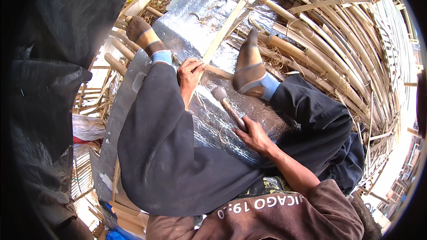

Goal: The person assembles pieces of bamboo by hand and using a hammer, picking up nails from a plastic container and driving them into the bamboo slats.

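My left hand [190, 78] is closed on a long pale bamboo strip [229, 24], with the fingertips pressed where a shorter crosspiece [219, 71] meets it. The strip slants from the far middle down past my left wrist. In my right hand [255, 138] is a hammer [232, 112], gripped by its dark handle. The hammer's blurred rounded head hangs to the right of the strip, apart from it. Whether a nail is under my left fingers cannot be made out.
Shiny silver sheeting [178, 22] covers the surface between my outstretched legs, with loose fibre shreds on it. My socked feet [253, 64] flank the strip. Bamboo poles and slats [320, 62] are piled at the right. Black plastic sheeting [49, 84] hangs at the left.
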Action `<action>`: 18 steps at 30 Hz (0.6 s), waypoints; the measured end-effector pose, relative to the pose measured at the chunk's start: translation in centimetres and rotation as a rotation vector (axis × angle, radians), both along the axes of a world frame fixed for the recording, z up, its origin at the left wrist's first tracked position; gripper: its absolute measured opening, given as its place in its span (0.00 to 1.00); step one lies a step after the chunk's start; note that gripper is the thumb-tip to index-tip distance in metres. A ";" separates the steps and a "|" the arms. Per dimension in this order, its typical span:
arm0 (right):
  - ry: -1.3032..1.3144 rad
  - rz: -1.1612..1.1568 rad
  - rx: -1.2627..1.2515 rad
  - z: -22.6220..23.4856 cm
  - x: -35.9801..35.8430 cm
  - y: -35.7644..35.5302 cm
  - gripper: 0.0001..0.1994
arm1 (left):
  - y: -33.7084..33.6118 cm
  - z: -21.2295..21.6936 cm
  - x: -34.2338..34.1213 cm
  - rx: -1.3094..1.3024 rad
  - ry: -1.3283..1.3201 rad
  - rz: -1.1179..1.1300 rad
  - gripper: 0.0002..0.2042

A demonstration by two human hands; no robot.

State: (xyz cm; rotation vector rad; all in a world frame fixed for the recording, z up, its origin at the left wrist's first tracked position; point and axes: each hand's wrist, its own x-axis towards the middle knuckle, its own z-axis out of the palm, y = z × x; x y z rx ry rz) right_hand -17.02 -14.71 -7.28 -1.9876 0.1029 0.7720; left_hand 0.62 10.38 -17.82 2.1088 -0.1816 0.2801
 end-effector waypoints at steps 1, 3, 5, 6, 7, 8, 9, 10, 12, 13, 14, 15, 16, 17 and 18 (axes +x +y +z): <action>0.001 -0.006 0.028 0.7 1.2 0.4 0.17 | 0.2 -0.2 0.0 -0.024 -0.014 -0.009 0.08; -0.052 -0.103 0.026 2.3 3.2 2.1 0.17 | 0.7 -0.7 0.2 -0.064 -0.045 -0.031 0.08; -0.172 -0.155 0.073 1.9 5.0 3.9 0.16 | 0.8 -1.6 0.4 -0.111 -0.033 -0.043 0.08; -0.233 -0.181 0.097 1.6 5.7 4.5 0.16 | 0.8 -2.0 0.4 -0.131 -0.029 -0.047 0.08; -0.248 -0.177 0.095 1.2 6.5 4.9 0.16 | 0.7 -1.9 0.5 -0.152 -0.029 -0.050 0.08; -0.263 -0.171 0.095 0.6 7.2 5.2 0.15 | 0.6 -1.8 0.4 -0.158 -0.016 -0.035 0.08; -0.278 -0.166 0.096 0.1 7.7 5.4 0.15 | 0.4 -1.6 0.5 -0.156 -0.007 -0.028 0.08; -0.264 -0.152 0.091 -0.3 7.9 5.6 0.15 | 0.4 -1.4 0.4 -0.154 0.005 -0.019 0.08; -0.231 -0.131 0.060 -0.5 8.1 5.7 0.15 | 0.3 -1.0 0.1 -0.159 0.044 -0.008 0.08; -0.208 -0.121 0.042 -0.6 8.0 5.7 0.15 | 0.1 -0.6 0.0 -0.158 0.050 0.000 0.08; -0.212 -0.109 0.040 -0.8 7.9 5.6 0.15 | -0.1 -0.2 0.1 -0.157 0.057 0.007 0.07; -0.216 -0.098 0.037 -0.9 8.0 5.5 0.15 | -0.2 -0.2 0.1 -0.157 0.063 0.014 0.07; -0.225 -0.086 0.036 -0.9 8.3 5.6 0.15 | 0.0 -0.4 0.2 -0.154 0.076 0.022 0.07; -0.234 -0.076 0.035 -0.7 8.6 5.7 0.15 | 0.2 -0.7 0.2 -0.147 0.068 0.016 0.07; -0.222 -0.071 0.047 -0.2 8.8 5.7 0.16 | 0.4 -1.1 0.3 -0.140 0.060 0.010 0.08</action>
